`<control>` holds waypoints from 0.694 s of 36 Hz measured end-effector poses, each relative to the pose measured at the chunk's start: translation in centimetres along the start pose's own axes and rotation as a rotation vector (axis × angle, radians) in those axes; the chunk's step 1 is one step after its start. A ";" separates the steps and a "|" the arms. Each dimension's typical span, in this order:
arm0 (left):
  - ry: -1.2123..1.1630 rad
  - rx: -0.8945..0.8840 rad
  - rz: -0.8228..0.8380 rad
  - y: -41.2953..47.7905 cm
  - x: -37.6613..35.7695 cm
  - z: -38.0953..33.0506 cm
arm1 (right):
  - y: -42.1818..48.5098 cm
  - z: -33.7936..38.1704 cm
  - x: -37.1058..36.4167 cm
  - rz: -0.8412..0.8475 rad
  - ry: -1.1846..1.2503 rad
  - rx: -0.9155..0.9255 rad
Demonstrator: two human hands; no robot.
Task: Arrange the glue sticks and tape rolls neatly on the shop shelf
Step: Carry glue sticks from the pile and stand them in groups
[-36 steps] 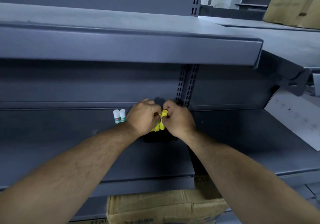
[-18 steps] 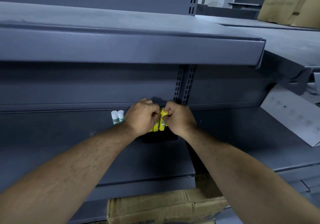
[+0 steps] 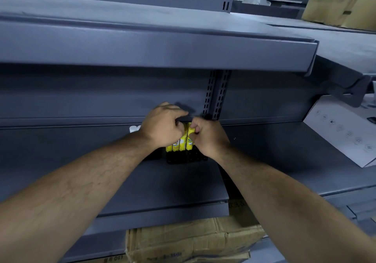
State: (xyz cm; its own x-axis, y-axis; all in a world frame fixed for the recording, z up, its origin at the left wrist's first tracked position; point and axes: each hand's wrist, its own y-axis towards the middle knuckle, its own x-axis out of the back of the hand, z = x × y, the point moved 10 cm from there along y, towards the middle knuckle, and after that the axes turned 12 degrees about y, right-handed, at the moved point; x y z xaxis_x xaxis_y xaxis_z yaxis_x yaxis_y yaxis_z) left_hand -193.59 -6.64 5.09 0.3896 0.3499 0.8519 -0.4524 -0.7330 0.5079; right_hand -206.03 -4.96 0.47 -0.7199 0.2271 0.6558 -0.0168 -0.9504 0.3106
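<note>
Several yellow glue sticks (image 3: 181,143) stand upright in a row at the back of the dark grey shelf (image 3: 142,181), their black bases low in shadow. My left hand (image 3: 162,128) grips the left part of the row from above. My right hand (image 3: 207,136) pinches the top of the rightmost yellow stick. Just left of my left hand, the white caps of two more glue sticks (image 3: 134,128) peek out; my wrist hides their bodies. No tape rolls show.
An upper shelf (image 3: 154,51) overhangs the work area. A slotted upright (image 3: 216,93) runs behind the sticks. A white flat box (image 3: 345,132) lies on the neighbouring shelf to the right. A cardboard carton (image 3: 189,240) sits below the shelf edge.
Both hands stay on the yellow sticks and have shifted slightly; the sticks now stand straighter in a row. My left wrist now covers most of the white-capped sticks.
</note>
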 end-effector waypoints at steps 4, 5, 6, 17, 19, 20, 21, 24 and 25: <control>0.037 0.022 0.078 0.1 -0.1 -0.1 | 0.1 0.3 -0.2 0.017 -0.043 0.020; 0.044 0.031 0.106 0.1 -0.4 -0.1 | 0.1 0.3 -0.2 0.017 -0.048 0.023; 0.048 0.041 0.134 0.2 -0.6 0.0 | 0.1 0.2 -0.2 0.018 -0.050 0.022; 0.049 0.072 0.288 -0.7 -2.5 0.2 | -0.4 0.2 -0.4 0.064 -0.123 0.002; 0.058 0.064 0.295 -0.8 -2.4 0.2 | -0.4 0.6 -0.3 0.070 -0.163 -0.001; 0.060 0.063 0.299 -0.9 -2.3 0.2 | -0.4 0.8 -0.2 0.073 -0.182 -0.006; 0.060 0.063 0.304 -0.9 -2.3 0.2 | -0.4 1.0 -0.1 0.079 -0.201 -0.012; 0.057 0.061 0.314 -0.9 -2.0 0.1 | -0.4 1.9 0.1 0.094 -0.257 -0.019; 0.056 0.054 0.315 -0.8 -1.9 -0.1 | -0.5 2.2 0.2 0.098 -0.284 -0.018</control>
State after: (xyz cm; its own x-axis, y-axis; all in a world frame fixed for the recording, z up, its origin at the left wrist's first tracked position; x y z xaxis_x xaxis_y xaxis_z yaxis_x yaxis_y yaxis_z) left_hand -194.06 -6.60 3.06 0.1913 0.1313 0.9727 -0.4996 -0.8400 0.2117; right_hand -204.67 -3.96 1.95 -0.4959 0.1820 0.8491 0.0293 -0.9737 0.2258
